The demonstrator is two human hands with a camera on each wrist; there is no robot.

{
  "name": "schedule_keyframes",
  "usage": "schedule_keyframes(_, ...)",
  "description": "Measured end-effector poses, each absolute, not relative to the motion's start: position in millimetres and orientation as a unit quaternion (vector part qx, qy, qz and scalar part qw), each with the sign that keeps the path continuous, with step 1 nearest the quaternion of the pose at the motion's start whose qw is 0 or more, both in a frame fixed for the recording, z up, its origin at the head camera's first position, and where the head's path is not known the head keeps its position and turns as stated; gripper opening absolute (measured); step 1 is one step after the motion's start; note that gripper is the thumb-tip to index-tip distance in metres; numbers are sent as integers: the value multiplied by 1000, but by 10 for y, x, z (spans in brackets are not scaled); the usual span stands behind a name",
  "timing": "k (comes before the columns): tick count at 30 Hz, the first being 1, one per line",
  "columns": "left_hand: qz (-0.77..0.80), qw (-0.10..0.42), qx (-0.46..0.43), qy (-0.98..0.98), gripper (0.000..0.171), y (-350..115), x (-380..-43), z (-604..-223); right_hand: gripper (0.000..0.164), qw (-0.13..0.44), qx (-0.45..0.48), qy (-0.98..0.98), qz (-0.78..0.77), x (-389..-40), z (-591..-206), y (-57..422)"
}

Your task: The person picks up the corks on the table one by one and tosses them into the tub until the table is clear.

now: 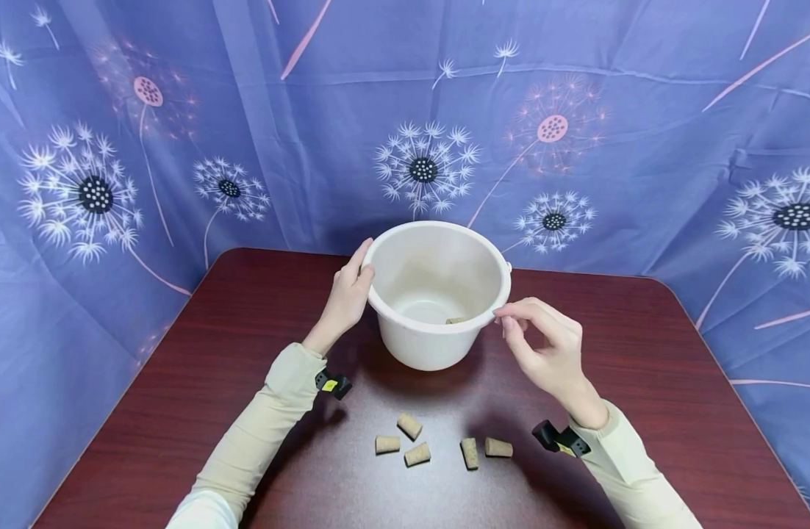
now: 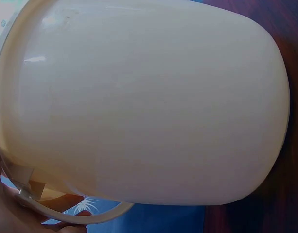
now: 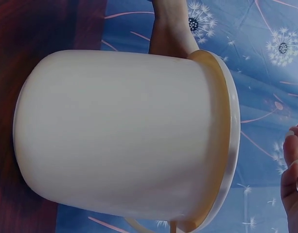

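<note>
A white plastic bucket [image 1: 425,342] stands on the table, with part of a cork [image 1: 455,320] visible inside. My left hand [image 1: 348,294] grips the bucket's left side at the rim. In the left wrist view its fingers [image 2: 66,200] are beside the rim and the curved handle [image 2: 85,219]. Just off the right side of the rim is my right hand [image 1: 547,349], thumb and fingers loosely bent, with nothing visible between them. The right wrist view shows its fingers [image 3: 290,150] apart from the bucket [image 3: 119,131]. Nearer me lie several loose corks, among them one cork [image 1: 409,425] and another cork [image 1: 470,453].
The dark red wooden table [image 1: 643,353] has rounded far corners. A blue curtain [image 1: 325,147] with dandelion prints hangs close behind it and along both sides. The bucket stands near the table's far edge.
</note>
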State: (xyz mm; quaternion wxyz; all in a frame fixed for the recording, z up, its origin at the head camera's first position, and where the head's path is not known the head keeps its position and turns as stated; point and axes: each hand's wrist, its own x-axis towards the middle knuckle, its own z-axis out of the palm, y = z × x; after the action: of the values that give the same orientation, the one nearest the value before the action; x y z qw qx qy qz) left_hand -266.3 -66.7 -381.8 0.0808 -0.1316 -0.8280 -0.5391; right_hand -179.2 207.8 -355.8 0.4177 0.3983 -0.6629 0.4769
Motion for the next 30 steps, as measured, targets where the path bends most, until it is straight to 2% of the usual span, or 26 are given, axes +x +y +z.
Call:
schedule_keyframes(12, -540, 79, -132, -828, 54, -669, -2670, -3818, 21, 410, 419, -674, 450, -1749, -3622, 2112)
schedule_keyframes(21, -542, 81, -134, -826, 54, -670, -2679, -3842, 11, 397, 458, -666, 435, -1746, -3696, 2115)
schedule_keyframes(30, -541, 81, -135, -826, 54, -667, -2665, -3826, 15, 363, 486, -686, 401, -1713, -3732, 2116)
